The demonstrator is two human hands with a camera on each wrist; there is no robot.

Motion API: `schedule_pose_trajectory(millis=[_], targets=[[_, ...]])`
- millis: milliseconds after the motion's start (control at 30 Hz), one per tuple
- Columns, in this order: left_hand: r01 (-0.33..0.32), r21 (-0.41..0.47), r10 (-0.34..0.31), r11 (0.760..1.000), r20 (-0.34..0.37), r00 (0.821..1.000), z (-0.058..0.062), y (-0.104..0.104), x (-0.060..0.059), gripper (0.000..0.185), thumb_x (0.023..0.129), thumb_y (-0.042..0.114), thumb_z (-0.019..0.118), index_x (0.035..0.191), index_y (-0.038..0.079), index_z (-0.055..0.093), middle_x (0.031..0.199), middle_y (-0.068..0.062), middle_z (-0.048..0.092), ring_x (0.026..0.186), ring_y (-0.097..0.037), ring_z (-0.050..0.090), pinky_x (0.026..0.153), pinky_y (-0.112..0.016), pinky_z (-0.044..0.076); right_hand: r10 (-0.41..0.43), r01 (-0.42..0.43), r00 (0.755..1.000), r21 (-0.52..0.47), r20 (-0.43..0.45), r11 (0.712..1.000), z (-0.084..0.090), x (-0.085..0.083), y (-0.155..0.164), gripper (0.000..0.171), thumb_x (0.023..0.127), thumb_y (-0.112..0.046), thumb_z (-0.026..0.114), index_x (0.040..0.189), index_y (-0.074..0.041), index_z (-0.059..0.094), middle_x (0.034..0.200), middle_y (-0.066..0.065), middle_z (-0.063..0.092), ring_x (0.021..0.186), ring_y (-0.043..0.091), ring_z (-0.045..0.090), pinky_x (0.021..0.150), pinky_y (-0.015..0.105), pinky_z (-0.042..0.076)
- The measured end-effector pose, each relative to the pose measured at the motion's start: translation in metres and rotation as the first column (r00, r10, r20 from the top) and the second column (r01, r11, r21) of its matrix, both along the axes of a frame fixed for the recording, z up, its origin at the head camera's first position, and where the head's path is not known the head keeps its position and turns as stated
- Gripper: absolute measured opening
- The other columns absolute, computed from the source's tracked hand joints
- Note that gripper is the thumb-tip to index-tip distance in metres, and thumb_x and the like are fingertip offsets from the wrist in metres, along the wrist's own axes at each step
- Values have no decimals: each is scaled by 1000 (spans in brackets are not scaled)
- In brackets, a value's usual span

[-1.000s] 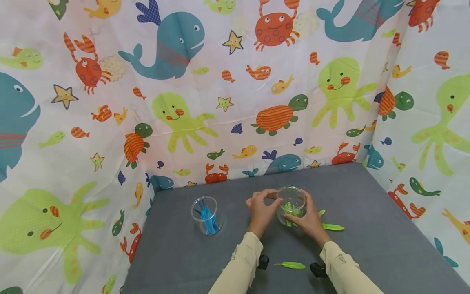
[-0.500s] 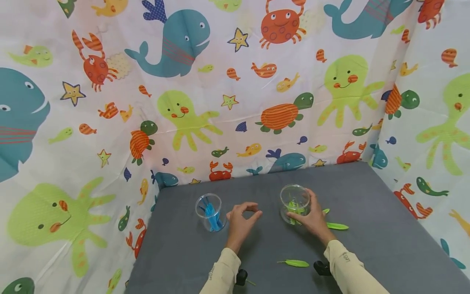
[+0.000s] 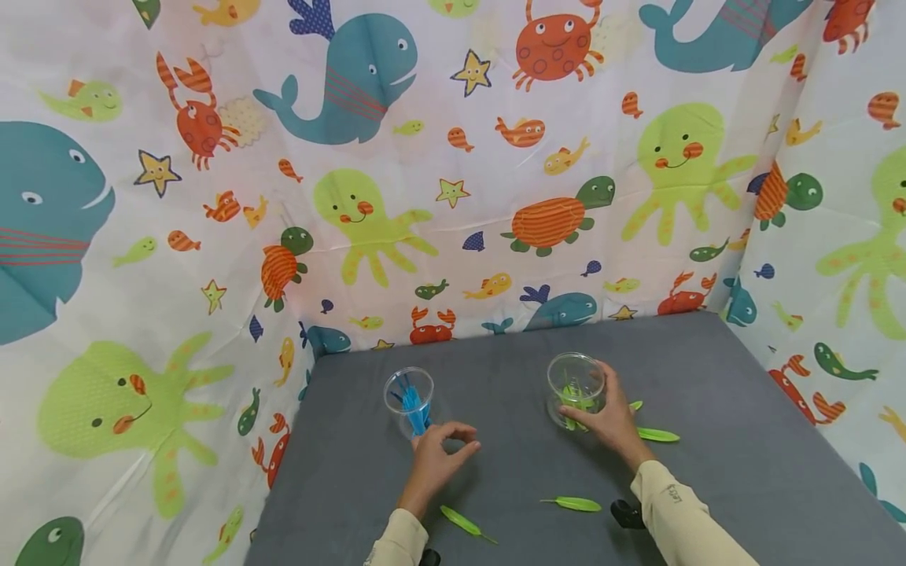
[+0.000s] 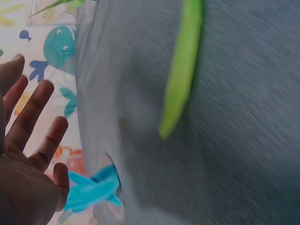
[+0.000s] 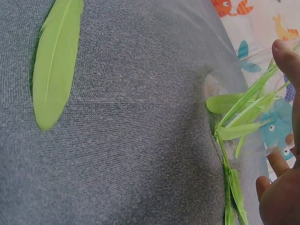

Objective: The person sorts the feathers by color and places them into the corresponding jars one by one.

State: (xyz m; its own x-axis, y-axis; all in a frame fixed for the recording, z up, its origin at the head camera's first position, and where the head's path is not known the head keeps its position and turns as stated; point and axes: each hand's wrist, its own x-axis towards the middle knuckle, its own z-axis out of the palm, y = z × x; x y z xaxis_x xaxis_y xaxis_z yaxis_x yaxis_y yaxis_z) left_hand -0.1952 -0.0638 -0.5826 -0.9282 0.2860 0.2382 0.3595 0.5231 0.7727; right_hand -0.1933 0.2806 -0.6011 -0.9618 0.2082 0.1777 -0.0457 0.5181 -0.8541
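My right hand (image 3: 609, 417) grips a clear cup (image 3: 555, 402) at its right side, thumb in front. Several green feathers (image 5: 243, 115) stand in this cup. My left hand (image 3: 440, 464) holds nothing, its fingers relaxed and apart in the left wrist view. It is just in front of a second clear cup (image 3: 392, 410), which holds several blue feathers (image 3: 414, 405); whether hand and cup touch, I cannot tell. Loose green feathers lie on the cloth: one near feather (image 3: 465, 522) beside the left forearm, and another feather (image 3: 575, 504) between the arms.
More green feathers lie right of the gripped cup, a long feather (image 3: 657, 434) and a partly hidden feather (image 3: 636, 406). Grey cloth (image 3: 495, 456) covers the table. A curtain (image 3: 453, 236) with sea animals hangs behind and at both sides.
My left hand has left the green-feather cup and moved left and nearer, to the front of the blue-feather cup. My right hand keeps its grip. The view has shifted slightly.
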Motion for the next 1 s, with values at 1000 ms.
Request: schedule_pose_trajectory(millis=[1000], targets=[[331,-400,-234,855,273,933,-28,-54,33,23,65,38,94,78,40,75,87,20,53,84,-5,36,75,-36,20,8,-8,1000,2,24,1000,5,0,-1,115,79,-42,87,162,-18,11,161,23,35,148,48,31,109,76,24]])
